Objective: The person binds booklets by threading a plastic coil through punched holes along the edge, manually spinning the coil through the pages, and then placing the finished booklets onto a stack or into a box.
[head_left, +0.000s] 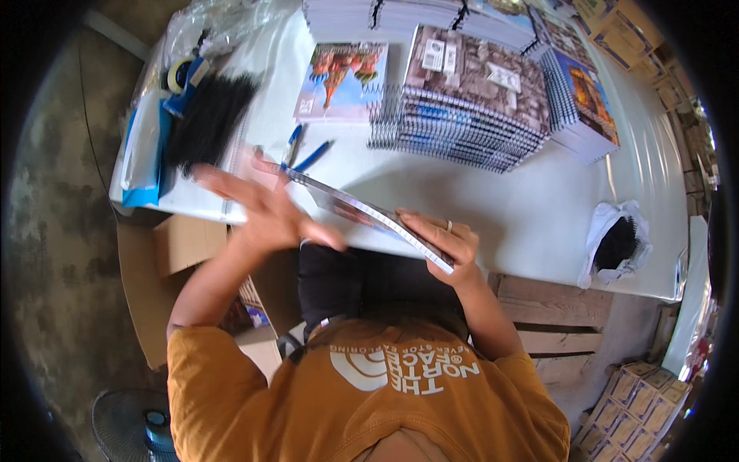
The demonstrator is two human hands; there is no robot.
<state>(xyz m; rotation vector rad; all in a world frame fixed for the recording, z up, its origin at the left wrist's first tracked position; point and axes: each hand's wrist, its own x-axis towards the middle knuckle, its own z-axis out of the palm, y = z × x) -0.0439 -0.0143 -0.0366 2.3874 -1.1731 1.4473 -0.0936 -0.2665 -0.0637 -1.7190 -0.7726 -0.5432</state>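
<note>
My right hand [446, 239] is closed around one end of a thin, unbound-looking book [385, 220], tilted above the table's near edge with its pale, notched edge upward. My left hand [265, 208], blurred by motion, is at the book's other end with fingers stretched and thumb apart; whether it touches the book I cannot tell. Just beyond that hand lies a bunch of black binding coils [212, 115]. Blue-handled pliers [312, 156] rest on the table past the book. Further back is a book with a colourful domed-building cover [342, 81].
A stack of coil-bound books [477, 100] stands at the back centre, with more stacks [581, 96] beside and behind it. Tape rolls [181, 77] sit at the left. A white bag of black coils [618, 242] is at the right edge. An open cardboard box [142, 285] stands below left.
</note>
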